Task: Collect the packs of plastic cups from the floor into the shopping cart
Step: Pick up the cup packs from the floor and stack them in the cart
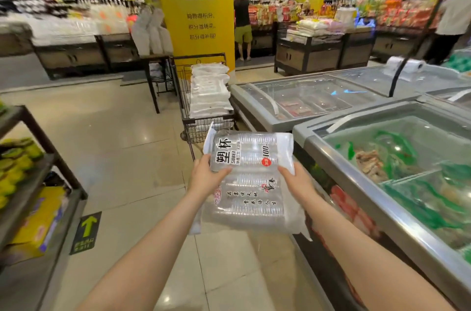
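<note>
A clear pack of plastic cups [251, 183] with black printed characters is held up in front of me, above the floor. My left hand [205, 177] grips its left edge, thumb across the top face. My right hand [297, 179] grips the right edge. Just beyond the pack stands the dark wire shopping cart [201, 127], and a tall pile of similar white packs [210, 90] sits stacked in it.
Glass-topped chest freezers [382, 152] run along the right. A dark shelf with yellow goods [23, 158] stands at the left. Behind the cart rises a yellow pillar [196, 10]. A person [242, 23] stands at far shelves. Tiled floor [122, 132] lies between.
</note>
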A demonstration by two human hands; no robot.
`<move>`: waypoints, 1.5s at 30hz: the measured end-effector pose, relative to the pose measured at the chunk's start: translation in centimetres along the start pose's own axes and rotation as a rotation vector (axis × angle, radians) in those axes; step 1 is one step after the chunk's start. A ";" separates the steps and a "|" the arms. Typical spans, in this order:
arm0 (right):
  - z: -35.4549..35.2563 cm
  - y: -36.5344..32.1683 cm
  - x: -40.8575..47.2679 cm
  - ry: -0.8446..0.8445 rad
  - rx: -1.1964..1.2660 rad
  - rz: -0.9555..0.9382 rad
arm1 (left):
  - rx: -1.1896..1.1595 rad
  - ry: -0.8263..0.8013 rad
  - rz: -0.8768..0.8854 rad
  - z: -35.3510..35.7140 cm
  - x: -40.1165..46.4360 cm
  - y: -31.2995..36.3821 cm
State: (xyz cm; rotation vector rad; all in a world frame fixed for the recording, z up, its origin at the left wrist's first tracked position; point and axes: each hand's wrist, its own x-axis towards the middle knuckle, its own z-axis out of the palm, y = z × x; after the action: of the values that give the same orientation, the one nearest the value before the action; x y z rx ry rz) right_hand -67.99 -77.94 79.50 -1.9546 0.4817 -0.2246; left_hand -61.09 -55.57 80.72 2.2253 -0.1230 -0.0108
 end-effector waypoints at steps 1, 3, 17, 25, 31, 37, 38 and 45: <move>1.0 -0.1 1.6 -0.018 0.000 0.009 | -0.007 0.002 -0.011 -0.2 1.4 -0.5; 2.5 -0.7 4.4 -0.045 -0.003 0.025 | -0.011 -0.001 -0.046 -0.4 4.0 -1.6; 10.0 -7.6 29.7 -0.203 -0.062 -0.102 | -0.020 0.141 -0.120 -0.7 26.9 -2.5; 14.1 -7.4 40.8 -0.265 -0.099 -0.072 | -0.015 0.110 -0.205 1.3 37.2 -4.5; 19.0 -8.1 49.6 -0.245 -0.133 -0.038 | -0.005 0.071 -0.190 1.1 46.8 -7.3; 24.5 -10.8 58.6 -0.185 -0.079 0.011 | 0.031 -0.007 -0.146 -0.9 59.8 -9.1; 25.1 -11.6 60.0 -0.173 -0.073 0.016 | 0.041 -0.019 -0.139 -1.2 62.0 -9.4; 28.5 -15.8 69.7 -0.089 -0.055 0.006 | 0.021 -0.050 -0.076 -2.5 74.3 -9.1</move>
State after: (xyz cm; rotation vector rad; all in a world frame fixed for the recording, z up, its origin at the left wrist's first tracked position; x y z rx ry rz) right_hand 8.93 -78.64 77.61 -2.0071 0.4388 -0.1210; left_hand 13.77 -54.97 77.73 2.2504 -0.0656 -0.1071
